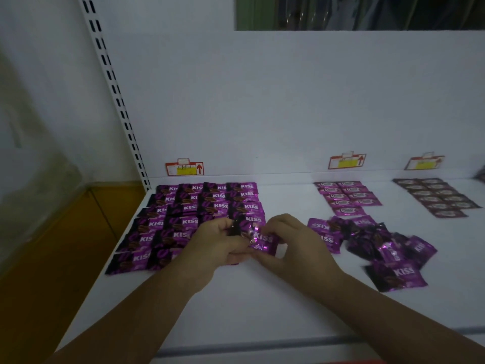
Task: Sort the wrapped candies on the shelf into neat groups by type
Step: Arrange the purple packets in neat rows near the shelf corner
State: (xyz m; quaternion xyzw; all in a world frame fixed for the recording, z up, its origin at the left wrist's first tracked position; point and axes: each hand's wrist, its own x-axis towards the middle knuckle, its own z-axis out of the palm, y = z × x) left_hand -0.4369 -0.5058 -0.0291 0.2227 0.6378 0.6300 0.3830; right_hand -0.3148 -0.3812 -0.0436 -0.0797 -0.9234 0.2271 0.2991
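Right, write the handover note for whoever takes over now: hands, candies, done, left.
Hands: left hand and right hand both pinch one KISS candy just above the shelf.
Done: KISS grid in neat rows at left; pink group and brown group lined up at back right.
Left: loose pile of KISS candies at right is unsorted. The held one probably goes at the grid's near right corner, then the pile follows.
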